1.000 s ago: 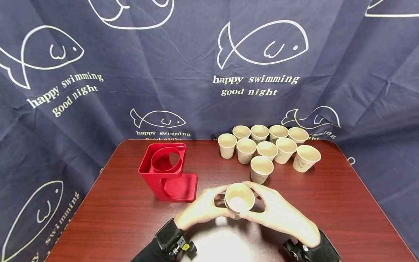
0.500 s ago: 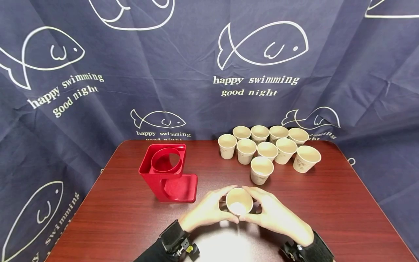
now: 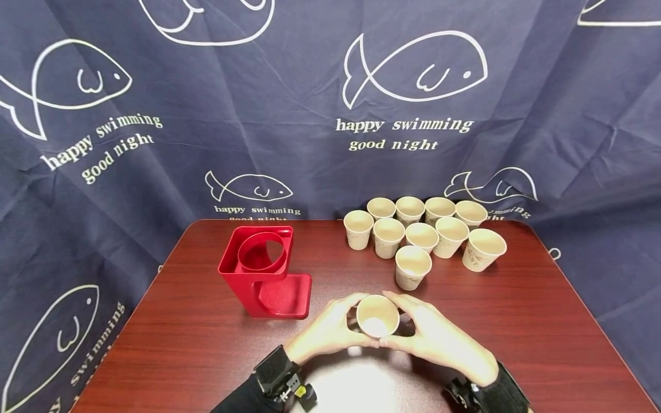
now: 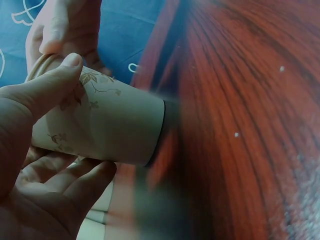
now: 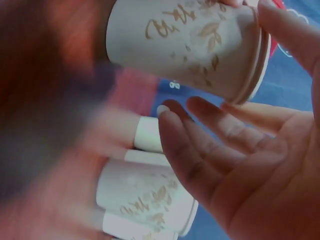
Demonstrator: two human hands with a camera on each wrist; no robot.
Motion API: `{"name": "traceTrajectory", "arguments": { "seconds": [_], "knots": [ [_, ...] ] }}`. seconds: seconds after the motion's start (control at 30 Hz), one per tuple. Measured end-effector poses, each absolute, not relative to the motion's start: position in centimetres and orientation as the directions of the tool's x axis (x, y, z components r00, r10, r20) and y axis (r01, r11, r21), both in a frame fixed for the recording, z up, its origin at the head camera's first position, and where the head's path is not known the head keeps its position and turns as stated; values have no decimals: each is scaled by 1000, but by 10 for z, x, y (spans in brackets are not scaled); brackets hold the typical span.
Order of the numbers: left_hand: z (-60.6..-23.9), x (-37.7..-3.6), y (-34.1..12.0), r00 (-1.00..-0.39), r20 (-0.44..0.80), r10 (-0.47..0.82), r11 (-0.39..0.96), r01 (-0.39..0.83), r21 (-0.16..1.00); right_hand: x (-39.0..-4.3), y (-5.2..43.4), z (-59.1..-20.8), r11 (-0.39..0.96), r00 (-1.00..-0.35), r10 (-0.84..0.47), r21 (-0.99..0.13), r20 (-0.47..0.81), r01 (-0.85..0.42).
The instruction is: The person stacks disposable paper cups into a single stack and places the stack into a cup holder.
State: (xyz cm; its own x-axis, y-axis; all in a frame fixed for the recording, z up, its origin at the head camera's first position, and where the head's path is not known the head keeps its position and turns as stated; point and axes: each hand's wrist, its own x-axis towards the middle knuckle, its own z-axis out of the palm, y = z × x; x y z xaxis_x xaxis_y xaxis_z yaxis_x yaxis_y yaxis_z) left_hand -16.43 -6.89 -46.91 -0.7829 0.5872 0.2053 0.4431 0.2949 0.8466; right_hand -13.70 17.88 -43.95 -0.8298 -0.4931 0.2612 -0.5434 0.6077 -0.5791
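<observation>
You are holding a paper cup (image 3: pixel 377 316) between both hands, near the front edge of the table (image 3: pixel 181 344) and about midway along it. Your left hand (image 3: pixel 326 330) is gripping it, thumb lying along the rim and fingers curling under the wall. Your right hand (image 3: pixel 436 338) is pinching the rim with the thumb, while its fingers are lying fairly straight beside the cup; whether they are touching the wall is hard to say, as the right wrist view is blurred. The rim looks doubled in that view, so this may be two cups nested. The cup is tilting with its mouth toward you. A red cup holder (image 3: pixel 260 269) is standing just left of your hands. A cluster of paper cups (image 3: pixel 428 235) is sitting toward the back right corner, the nearest one just behind your fingers.
</observation>
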Motion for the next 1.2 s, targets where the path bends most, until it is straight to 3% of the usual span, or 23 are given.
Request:
{"name": "traceTrajectory", "arguments": {
  "seconds": [0.3, 0.57, 0.9, 1.2],
  "knots": [
    [-469, -166, -70, -782, 187, 595, 340, 455, 823, -138, 199, -423, 668, -865, -365, -551, 344, -501],
    [-470, -166, -69, -790, 175, 588, 336, 435, 835, -160, 224, -408, 738, -846, -258, -470, 466, -484],
    [-472, -166, -67, -794, 178, 581, 313, 420, 852, -176, 236, -407, 752, -855, -150, -504, 497, -425],
    [-473, -166, -69, -786, 183, 590, 326, 440, 837, -190, 240, -423, 738, -896, -107, -569, 432, -362]
  ]
}}
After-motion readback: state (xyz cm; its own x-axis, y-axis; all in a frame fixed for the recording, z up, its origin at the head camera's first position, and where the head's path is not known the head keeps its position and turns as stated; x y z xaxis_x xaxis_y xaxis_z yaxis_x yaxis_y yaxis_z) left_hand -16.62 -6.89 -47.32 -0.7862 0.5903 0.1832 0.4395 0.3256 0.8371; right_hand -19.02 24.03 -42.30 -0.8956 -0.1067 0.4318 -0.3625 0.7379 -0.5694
